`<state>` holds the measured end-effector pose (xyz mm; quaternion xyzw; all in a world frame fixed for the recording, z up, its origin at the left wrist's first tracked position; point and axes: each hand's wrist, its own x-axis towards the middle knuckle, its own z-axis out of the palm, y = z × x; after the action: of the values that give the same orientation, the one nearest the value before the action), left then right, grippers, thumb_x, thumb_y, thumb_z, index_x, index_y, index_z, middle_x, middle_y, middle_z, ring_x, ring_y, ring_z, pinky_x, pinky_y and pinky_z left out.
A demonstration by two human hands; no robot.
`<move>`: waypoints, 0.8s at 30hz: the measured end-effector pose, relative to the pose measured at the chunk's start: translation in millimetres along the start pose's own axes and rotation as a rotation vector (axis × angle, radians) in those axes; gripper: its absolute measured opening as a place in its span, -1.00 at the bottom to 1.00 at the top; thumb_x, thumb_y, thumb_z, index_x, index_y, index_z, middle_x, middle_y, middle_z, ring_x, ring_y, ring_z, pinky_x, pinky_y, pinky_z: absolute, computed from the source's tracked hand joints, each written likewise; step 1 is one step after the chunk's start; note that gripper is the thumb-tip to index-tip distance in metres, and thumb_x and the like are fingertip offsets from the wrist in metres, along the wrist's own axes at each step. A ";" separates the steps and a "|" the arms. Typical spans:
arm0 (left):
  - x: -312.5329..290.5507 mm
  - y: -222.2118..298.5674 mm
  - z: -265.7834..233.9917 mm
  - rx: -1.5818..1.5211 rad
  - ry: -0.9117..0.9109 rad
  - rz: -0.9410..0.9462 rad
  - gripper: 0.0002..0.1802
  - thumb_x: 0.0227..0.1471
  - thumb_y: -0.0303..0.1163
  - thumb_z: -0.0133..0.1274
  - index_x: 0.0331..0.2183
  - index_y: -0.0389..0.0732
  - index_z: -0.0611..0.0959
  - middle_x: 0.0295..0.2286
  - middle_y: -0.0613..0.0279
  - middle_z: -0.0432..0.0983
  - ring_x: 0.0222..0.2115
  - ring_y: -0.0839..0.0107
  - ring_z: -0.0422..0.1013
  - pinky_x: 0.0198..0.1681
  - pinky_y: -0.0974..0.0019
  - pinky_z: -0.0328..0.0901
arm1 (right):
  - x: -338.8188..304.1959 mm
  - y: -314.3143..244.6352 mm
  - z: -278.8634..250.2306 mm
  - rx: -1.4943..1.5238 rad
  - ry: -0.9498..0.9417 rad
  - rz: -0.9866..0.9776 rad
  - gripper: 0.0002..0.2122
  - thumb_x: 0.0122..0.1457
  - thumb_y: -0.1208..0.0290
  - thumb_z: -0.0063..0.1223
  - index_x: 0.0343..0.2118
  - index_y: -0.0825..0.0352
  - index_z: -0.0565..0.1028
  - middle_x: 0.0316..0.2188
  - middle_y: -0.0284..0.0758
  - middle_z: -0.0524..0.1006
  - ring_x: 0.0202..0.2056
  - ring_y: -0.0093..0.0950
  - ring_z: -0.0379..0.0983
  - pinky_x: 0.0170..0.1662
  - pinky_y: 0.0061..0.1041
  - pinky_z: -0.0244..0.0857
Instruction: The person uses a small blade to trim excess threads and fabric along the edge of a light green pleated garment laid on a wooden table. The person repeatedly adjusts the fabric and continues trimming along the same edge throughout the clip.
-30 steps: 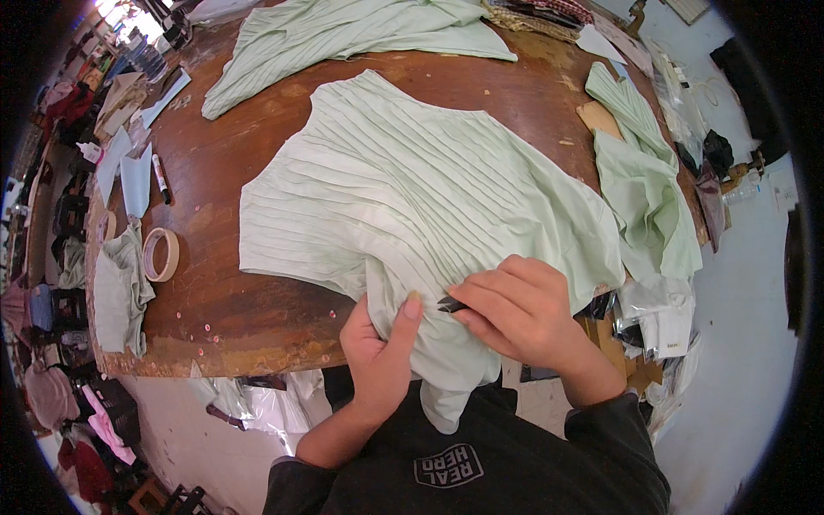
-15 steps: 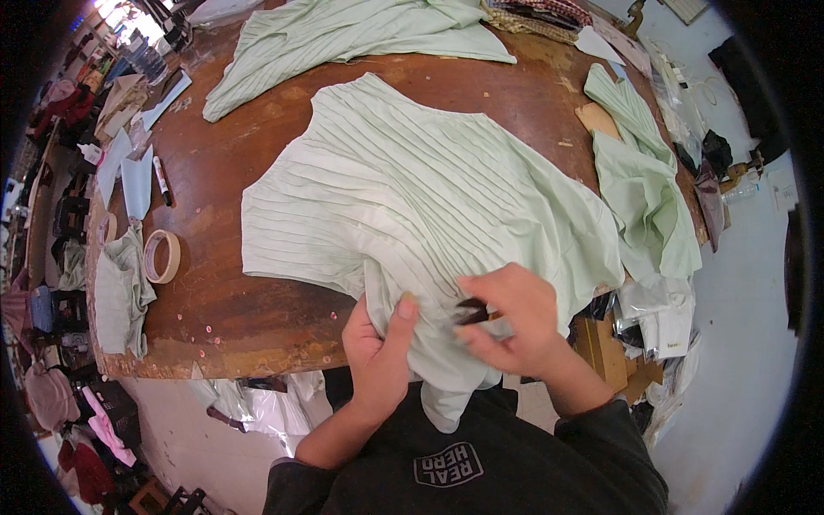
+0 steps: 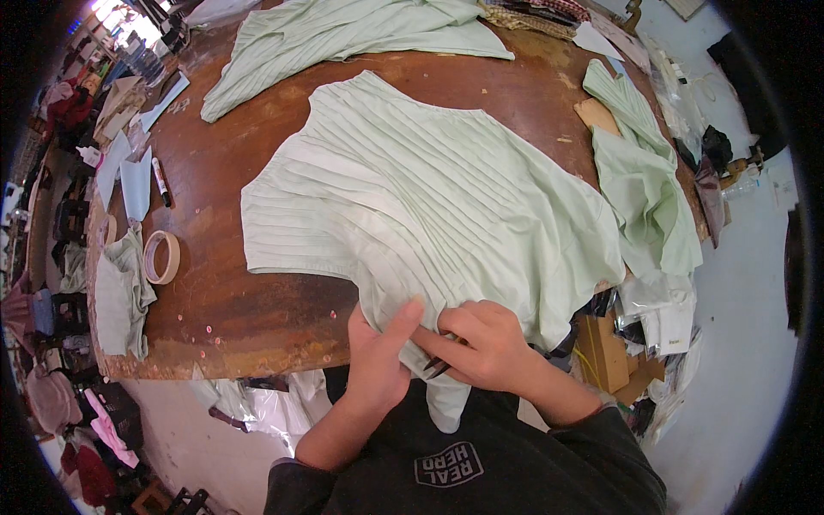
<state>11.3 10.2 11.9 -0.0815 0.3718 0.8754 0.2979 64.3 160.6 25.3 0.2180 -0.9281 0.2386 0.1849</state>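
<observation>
A pale green pleated garment (image 3: 429, 197) lies spread over the front of the table, its near part gathered and hanging off the edge. My left hand (image 3: 381, 359) grips a fold of it, thumb on top. Close beside it my right hand (image 3: 487, 345) is closed around small dark thread snips (image 3: 437, 367), whose pointed blades stick out below the fingers toward my left hand. Finger and thumb of the right hand press at the fabric by the left thumb. What exactly the right fingertips touch is hidden.
On the brown wooden table (image 3: 249, 313) lie a tape roll (image 3: 161, 257), a marker (image 3: 161, 182) and folded cloth (image 3: 123, 292) at left. More pale green fabric lies behind (image 3: 343, 39) and at right (image 3: 648, 184). A cardboard box (image 3: 601, 352) stands below the right edge.
My right hand has moved down and left to the left thumb, and the snips have turned to point downward. The left hand stays on the gathered fabric, which has shifted slightly.
</observation>
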 end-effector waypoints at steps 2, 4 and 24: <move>3.6 1.3 5.6 0.022 0.042 0.003 -0.59 0.10 -0.53 0.09 0.01 -0.32 0.41 -0.13 0.19 0.48 -0.16 0.49 0.43 -0.10 0.36 0.35 | 0.2 0.1 -4.3 0.053 -0.030 -0.023 -0.56 -0.28 0.40 0.26 -0.19 0.24 0.56 -0.46 -0.42 0.40 -0.54 -0.46 0.38 -0.55 -0.50 0.23; 5.0 0.8 5.9 0.016 0.060 0.020 -0.58 0.09 -0.54 0.11 -0.01 -0.34 0.43 -0.14 0.19 0.48 -0.16 0.49 0.43 -0.09 0.36 0.34 | -3.5 2.1 -2.2 0.218 0.033 0.010 -0.60 -0.23 0.43 0.26 -0.20 0.24 0.56 -0.42 -0.40 0.44 -0.51 -0.44 0.43 -0.53 -0.49 0.27; 4.6 -3.9 2.5 0.178 0.098 0.191 -0.60 0.06 -0.54 0.15 -0.05 -0.37 0.46 -0.14 0.19 0.50 -0.16 0.53 0.42 -0.06 0.41 0.29 | 16.2 9.9 -5.1 0.044 0.208 0.067 -0.76 -0.23 0.65 0.22 -0.41 0.28 0.51 -0.49 -0.33 0.48 -0.55 -0.38 0.44 -0.51 -0.48 0.31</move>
<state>10.1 16.2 9.6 -0.0614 0.4682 0.8583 0.2008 47.1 166.0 33.2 0.1648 -0.9052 0.2863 0.2673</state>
